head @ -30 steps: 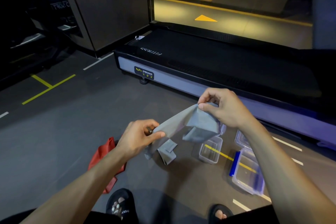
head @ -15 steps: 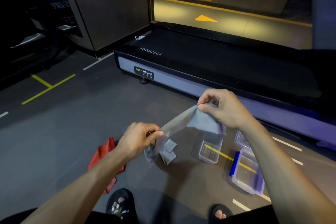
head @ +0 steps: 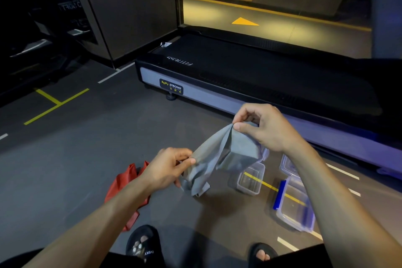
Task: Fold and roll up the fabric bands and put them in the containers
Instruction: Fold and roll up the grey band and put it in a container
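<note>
A grey fabric band (head: 219, 159) hangs in the air between my two hands, above the floor. My right hand (head: 264, 129) pinches its upper end between thumb and fingers. My left hand (head: 168, 166) pinches the lower part, and loose folds dangle below it. A red fabric band (head: 126, 183) lies on the floor behind my left forearm, partly hidden. A small clear plastic container (head: 250, 179) stands open on the floor under the grey band. A larger clear container (head: 292, 206) with blue clips sits to its right, partly behind my right forearm.
A black treadmill (head: 239, 76) lies across the floor just beyond my hands. Another clear lid or box (head: 287, 162) shows behind my right wrist. My feet in black sandals (head: 143, 243) are at the bottom edge. Yellow and white lines mark the floor.
The band went from stretched taut half a second ago to slacker now, with a wider fold hanging under my right hand. Both hands stay in nearly the same place.
</note>
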Demonstrator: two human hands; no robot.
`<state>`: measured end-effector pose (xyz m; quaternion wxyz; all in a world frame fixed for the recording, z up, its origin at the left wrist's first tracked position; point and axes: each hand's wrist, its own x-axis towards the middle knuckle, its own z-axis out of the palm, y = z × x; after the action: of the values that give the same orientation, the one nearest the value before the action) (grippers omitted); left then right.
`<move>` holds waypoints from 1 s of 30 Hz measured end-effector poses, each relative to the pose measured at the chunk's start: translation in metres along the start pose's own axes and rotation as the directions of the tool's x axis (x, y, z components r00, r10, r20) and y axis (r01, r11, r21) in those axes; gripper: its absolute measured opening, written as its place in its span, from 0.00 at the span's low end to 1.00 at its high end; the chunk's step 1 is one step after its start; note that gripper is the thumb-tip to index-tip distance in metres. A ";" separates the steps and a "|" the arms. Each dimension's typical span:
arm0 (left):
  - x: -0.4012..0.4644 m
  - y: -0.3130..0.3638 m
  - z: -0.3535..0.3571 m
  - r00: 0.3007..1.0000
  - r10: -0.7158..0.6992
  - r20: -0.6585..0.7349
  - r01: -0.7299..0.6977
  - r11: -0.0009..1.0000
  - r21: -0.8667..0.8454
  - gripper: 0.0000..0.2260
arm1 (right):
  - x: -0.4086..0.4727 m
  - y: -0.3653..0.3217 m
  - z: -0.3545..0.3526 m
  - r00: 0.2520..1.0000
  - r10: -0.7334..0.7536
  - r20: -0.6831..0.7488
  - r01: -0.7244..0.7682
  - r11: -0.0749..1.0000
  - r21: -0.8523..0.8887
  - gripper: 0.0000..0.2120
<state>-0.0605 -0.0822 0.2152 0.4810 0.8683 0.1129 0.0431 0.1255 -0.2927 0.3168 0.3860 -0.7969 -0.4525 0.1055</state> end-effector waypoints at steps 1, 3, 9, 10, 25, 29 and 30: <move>-0.001 0.002 0.000 0.999 -0.006 -0.042 0.005 1.000 -0.014 0.03 | 0.000 -0.003 0.000 1.000 -0.013 0.011 0.013 1.000 0.008 0.05; -0.002 0.004 0.002 0.992 0.013 -0.127 -0.015 1.000 -0.016 0.09 | -0.001 -0.007 0.001 0.999 -0.032 0.022 0.032 0.999 0.017 0.05; -0.002 0.004 0.007 0.975 0.165 -0.147 -0.145 0.980 0.136 0.12 | -0.002 -0.013 0.000 0.999 -0.041 0.013 0.041 0.998 0.042 0.05; -0.002 0.001 0.006 0.967 0.224 -0.121 -0.198 0.960 0.198 0.12 | -0.002 -0.014 0.000 0.999 -0.047 0.012 0.046 0.998 0.046 0.05; -0.003 0.009 0.004 0.977 0.119 0.177 -0.159 0.961 0.227 0.07 | 0.003 0.000 -0.002 0.996 -0.008 -0.086 0.008 1.000 0.002 0.06; -0.003 0.008 0.004 0.977 0.165 0.134 -0.192 0.956 0.220 0.06 | 0.002 0.005 -0.001 0.992 0.047 -0.118 -0.051 0.998 -0.033 0.07; -0.003 0.007 0.004 0.979 0.164 0.124 -0.189 0.956 0.223 0.06 | 0.002 0.007 -0.001 0.990 0.058 -0.128 -0.065 0.997 -0.048 0.07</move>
<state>-0.0618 -0.0897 0.2193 0.3749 0.9266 0.0137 0.0270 0.1319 -0.2934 0.3132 0.3896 -0.8253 -0.4050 0.0550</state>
